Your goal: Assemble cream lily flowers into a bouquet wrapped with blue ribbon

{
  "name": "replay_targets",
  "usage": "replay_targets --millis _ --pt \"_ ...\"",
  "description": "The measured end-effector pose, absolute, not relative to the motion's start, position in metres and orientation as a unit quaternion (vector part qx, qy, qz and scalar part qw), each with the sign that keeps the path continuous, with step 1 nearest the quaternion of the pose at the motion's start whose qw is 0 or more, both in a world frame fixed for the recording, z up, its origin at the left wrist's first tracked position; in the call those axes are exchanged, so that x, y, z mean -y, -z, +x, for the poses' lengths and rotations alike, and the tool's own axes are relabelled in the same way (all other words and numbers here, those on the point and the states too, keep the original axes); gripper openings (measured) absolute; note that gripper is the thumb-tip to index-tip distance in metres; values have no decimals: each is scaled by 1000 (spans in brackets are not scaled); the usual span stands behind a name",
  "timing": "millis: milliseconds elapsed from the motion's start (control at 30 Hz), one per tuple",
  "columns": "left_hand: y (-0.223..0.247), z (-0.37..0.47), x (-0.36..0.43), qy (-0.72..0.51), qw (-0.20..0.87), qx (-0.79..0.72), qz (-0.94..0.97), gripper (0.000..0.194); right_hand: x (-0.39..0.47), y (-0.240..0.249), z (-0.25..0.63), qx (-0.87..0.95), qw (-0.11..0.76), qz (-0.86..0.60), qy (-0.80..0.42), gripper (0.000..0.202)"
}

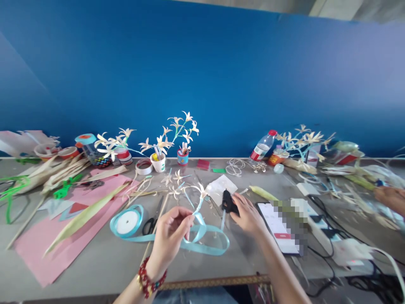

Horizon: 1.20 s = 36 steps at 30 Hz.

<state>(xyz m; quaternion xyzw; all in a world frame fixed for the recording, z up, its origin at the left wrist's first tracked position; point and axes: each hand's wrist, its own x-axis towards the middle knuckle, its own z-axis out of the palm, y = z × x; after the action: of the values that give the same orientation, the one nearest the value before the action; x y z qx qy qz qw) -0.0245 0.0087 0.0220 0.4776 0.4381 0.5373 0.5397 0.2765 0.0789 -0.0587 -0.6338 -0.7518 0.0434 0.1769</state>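
Note:
My left hand (173,228), with a red bead bracelet at the wrist, pinches the stem of a pale artificial flower (201,193). Light blue ribbon (211,250) is wound at this stem and loops across the table, leading back to its spool (127,221) on the left. My right hand (248,212) has its fingers around the back of a black glue gun (227,203), which lies beside a white paper sheet (220,188). Several more pale flowers (177,191) lie just beyond my left hand. Black-handled scissors (148,226) are partly hidden beside it.
Cups with flower sprays (158,161), a tilted bottle (262,147) and coiled white cable (235,166) line the wall. Pink paper (41,253) and husk-like leaves (85,217) lie left. A phone (278,228) and power strip (319,234) with cords sit right. Another person's hand (390,198) reaches in.

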Motion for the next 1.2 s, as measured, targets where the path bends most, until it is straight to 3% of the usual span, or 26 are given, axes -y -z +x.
replay_targets --millis 200,500,567,600,700,833,1000,1200 --pt "-22 -29 -8 -541 539 -443 470 23 -104 45 284 786 106 -600 -101 52" --pt "-32 -27 -11 -558 548 -435 447 25 -111 29 294 781 92 -603 -132 47" --pt "-31 -26 -11 -560 552 -430 443 24 -99 15 282 775 126 -604 -135 46" --pt "-31 -26 -11 -560 555 -428 440 24 -90 5 271 772 183 -588 -155 42" --pt "-31 -23 -12 -557 563 -426 438 25 -60 -23 225 758 347 -435 -341 32" --pt "-34 -20 -13 -555 568 -424 435 30 -34 -40 162 669 433 -364 -482 30" --pt "-35 -20 -13 -567 567 -416 428 36 -30 -33 133 600 486 -412 -483 28" --pt "-33 -22 -15 -571 573 -414 417 33 -23 -38 133 623 513 -461 -369 27"
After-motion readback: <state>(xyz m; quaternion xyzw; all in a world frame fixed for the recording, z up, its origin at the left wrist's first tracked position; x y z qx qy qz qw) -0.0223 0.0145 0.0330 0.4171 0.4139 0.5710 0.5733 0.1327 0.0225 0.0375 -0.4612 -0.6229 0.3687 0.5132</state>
